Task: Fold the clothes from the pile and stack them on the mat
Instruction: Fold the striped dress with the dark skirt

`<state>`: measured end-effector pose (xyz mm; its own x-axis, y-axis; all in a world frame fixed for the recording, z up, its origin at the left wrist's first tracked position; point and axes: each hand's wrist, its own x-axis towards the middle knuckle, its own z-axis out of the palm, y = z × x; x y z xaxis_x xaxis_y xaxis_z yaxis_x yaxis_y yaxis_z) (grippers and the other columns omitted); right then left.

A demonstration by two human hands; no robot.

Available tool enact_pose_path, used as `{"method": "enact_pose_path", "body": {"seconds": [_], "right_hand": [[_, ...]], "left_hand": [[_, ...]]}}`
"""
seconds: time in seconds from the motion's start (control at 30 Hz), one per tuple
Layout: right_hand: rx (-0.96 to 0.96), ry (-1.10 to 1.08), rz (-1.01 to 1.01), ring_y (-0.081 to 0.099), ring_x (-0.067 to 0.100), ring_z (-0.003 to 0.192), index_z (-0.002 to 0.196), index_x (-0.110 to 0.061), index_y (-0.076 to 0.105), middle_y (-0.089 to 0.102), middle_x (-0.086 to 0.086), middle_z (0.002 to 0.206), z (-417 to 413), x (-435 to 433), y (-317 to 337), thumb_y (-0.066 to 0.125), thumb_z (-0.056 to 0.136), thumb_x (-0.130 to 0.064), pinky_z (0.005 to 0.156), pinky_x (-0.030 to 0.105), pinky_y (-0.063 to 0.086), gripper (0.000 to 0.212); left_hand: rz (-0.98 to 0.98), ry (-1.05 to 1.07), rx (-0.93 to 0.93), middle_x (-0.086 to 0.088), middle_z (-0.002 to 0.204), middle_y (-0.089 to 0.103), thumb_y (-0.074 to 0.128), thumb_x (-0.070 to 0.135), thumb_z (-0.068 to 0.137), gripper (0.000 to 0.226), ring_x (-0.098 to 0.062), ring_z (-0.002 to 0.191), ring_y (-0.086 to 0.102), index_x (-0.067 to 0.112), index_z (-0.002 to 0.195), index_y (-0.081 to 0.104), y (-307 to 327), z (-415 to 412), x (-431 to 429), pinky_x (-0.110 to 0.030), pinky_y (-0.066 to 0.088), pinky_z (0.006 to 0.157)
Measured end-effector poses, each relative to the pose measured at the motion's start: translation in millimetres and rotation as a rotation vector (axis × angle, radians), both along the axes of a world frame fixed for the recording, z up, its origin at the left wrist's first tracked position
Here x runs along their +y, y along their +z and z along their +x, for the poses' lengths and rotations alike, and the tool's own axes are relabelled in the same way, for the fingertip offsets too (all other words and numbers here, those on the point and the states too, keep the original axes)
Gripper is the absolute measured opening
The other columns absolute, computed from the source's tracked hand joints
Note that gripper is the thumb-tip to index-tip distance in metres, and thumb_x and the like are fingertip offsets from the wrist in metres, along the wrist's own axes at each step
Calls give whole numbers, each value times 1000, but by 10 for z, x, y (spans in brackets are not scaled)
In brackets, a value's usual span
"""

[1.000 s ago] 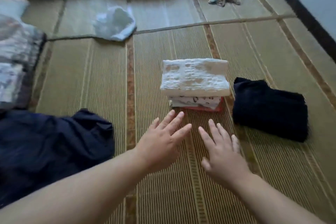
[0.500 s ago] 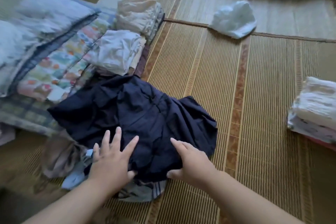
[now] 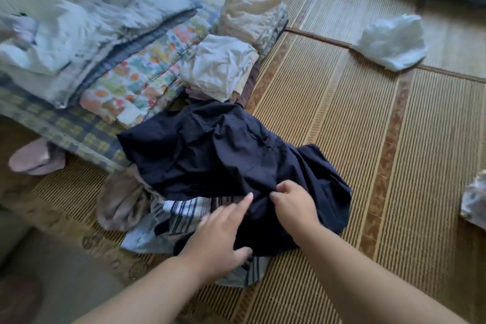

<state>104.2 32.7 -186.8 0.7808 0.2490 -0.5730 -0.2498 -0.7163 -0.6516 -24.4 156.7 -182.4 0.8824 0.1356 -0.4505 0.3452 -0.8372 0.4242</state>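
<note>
Bunching under right-hand fingers [image 3: 286, 187], navy garment [image 3: 210, 155] looks pinched.

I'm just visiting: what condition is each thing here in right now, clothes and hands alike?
striped cloth: unfolded, partly covered.
navy garment: crumpled, unfolded, lying over the striped cloth.
right hand: fingers curled, pinching the navy garment.
left hand: fingers straight, resting on the navy garment.
white bundle: crumpled, alone on the mat.

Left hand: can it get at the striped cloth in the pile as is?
Probably yes. The striped cloth shows bare right beside the left hand. Only its right part lies under the navy garment, which the right hand pinches.
</note>
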Motion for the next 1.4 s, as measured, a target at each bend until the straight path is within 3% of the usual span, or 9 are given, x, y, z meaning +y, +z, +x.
{"method": "enact_pose_path", "body": {"seconds": [0.1,0.17,0.27,0.6,0.77,0.87,1.0,1.3,1.4], "right_hand": [[86,-153,258,58,29,78,84,-25,58,60,6,83,154,-252,423,52,87,-29,70,40,46,7],[89,-191,364,61,41,85,80,-26,57,62,11,89,262,-421,765,52,85,-30,77,52,51,9],[54,-228,513,63,32,79,85,-19,56,63,12,91,440,-670,1343,48,94,-19,67,46,54,12],[-198,-201,617,58,18,64,92,-19,58,59,7,81,757,-1468,3630,50,95,-16,51,27,46,8],[-376,-280,577,65,37,87,91,-19,63,65,19,96,891,-1922,4647,57,76,-29,80,51,56,19],[-470,-336,556,61,35,87,90,-20,62,63,16,93,920,-2168,5108,58,74,-30,85,53,54,19],[-575,-369,553,59,28,86,99,-18,63,61,10,91,980,-2371,5461,59,87,-21,82,44,53,13],[-581,-273,510,60,22,81,104,-17,61,63,8,96,776,-2250,5668,54,93,-29,58,28,48,17],[-821,-249,357,60,12,79,102,-21,58,63,-4,88,235,-2119,5599,54,91,-48,61,26,45,29]], "left_hand": [[62,114,-41,4,154,28,62,55,81,105,-18,142,26,35,150,-14,99,120,-129,-40,21,116],[115,195,-103,3,146,44,63,52,80,89,-19,137,36,29,152,16,154,212,-214,-45,26,112],[90,247,-338,5,96,67,55,40,79,26,-24,100,62,25,97,68,437,358,-407,-43,48,82],[-448,506,-616,10,69,64,55,22,95,19,-4,63,58,26,78,59,2756,486,-1044,-22,42,59],[-611,509,-698,-5,87,72,60,48,84,26,-28,89,66,23,86,68,4056,575,-1272,-47,51,84],[-667,510,-697,-8,82,72,58,44,85,24,-33,78,65,22,81,69,4624,634,-1343,-45,51,69],[-679,457,-679,-7,72,64,53,24,97,21,-22,56,54,16,80,62,5152,653,-1321,-27,39,48],[-1121,411,-662,-12,77,62,44,-7,95,23,-19,56,61,7,96,62,5955,645,-1242,-28,56,54],[-1110,443,-576,-14,78,65,42,-11,93,31,-23,62,62,7,97,67,5970,786,-1311,-35,57,63]]}}
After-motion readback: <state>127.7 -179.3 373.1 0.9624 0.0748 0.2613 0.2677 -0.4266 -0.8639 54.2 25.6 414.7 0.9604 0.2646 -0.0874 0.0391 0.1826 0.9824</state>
